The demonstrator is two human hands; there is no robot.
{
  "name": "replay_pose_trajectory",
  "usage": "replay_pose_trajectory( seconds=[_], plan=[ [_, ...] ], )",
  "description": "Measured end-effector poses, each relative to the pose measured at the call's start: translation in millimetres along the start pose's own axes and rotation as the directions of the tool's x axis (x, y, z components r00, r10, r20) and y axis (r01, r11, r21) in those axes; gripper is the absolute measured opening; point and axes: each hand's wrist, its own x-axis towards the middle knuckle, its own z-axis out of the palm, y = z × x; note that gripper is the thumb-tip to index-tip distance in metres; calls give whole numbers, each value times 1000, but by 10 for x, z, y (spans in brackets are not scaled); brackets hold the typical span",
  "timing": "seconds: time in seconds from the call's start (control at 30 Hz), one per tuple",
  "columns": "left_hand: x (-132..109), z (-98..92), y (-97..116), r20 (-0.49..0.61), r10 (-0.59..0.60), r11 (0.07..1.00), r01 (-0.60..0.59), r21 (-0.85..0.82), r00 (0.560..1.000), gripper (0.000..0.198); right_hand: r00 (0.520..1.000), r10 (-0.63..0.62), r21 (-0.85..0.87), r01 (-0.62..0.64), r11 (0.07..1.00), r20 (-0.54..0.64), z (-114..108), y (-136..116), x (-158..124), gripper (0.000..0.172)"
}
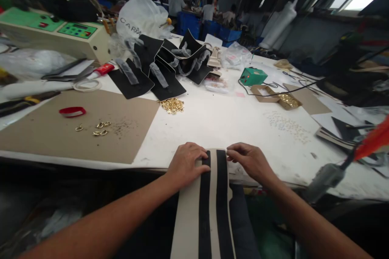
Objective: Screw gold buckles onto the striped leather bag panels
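A long cream panel with two black stripes (213, 202) runs from the table's front edge down over my lap. My left hand (189, 162) holds its far left part, fingers bent and thumb lying on the left black stripe. At the far right corner of the panel, my right hand (247, 160) has thumb and fingertips pinched together. Whatever is between those fingertips is too small to make out. Beyond the hands, a pile of gold metal fittings (172, 105) lies on the white table (209, 119).
On the left, a brown board (121, 145) carries a red band (72, 112) and several gold clasps (101, 133). Black panels (167, 79) are heaped behind. A green box (253, 76) trails a cable at right, near an open carton (288, 100). An orange-topped tool (328, 176) blurs at front right.
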Motion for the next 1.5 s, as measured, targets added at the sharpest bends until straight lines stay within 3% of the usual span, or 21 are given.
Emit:
replay_pose_trajectory(
  seconds=[0.1, 0.2, 0.4, 0.7, 1.0, 1.1, 1.2, 1.33, 1.4, 1.5],
  plan=[
    [-15, 12, 1, 7, 2, 1000, -2, 5, 1000, 35, 984, -92, 2, 93, 996, 155, 387, -169, -89, 18],
    [-24, 21, 2, 9, 12, 1000, -12, 13, 1000, 32, 973, -155, -27, 162, 986, 173, 546, -166, -89, 14],
    [-22, 21, -3, 2, 40, 999, -40, 20, 999, 26, 962, -187, -102, 210, 972, 200, 581, -140, -76, 15],
    [-36, 49, -29, 5, 54, 998, -54, 15, 999, 26, 985, 18, -181, 13, 983, 170, 607, -198, -18, 12],
    [-30, 20, -9, 13, 45, 998, -46, 51, 999, 30, 986, 9, -222, 29, 975, 166, 615, -206, -9, 15],
    [-20, 25, -16, -5, 71, 996, -71, 61, 997, 28, 992, -91, -198, 106, 974, 83, 637, -171, -94, 17],
    [-9, 35, -37, -13, 115, 991, -113, 76, 993, 26, 983, -167, -92, 160, 983, -73, 594, -113, -253, 20],
    [22, 29, -91, 3, 172, 977, -171, 125, 985, 24, 929, -117, -46, 107, 993, -353, 376, 115, -638, 25],
    [53, 25, -142, 18, 204, 969, -204, 138, 979, 24, 852, -37, -42, 17, 999, -523, 201, 336, -879, 30],
    [98, 24, -207, 41, 224, 963, -228, 141, 974, 24, 641, 86, -22, -159, 987, -763, -170, 735, -1208, 46]
  ],
)
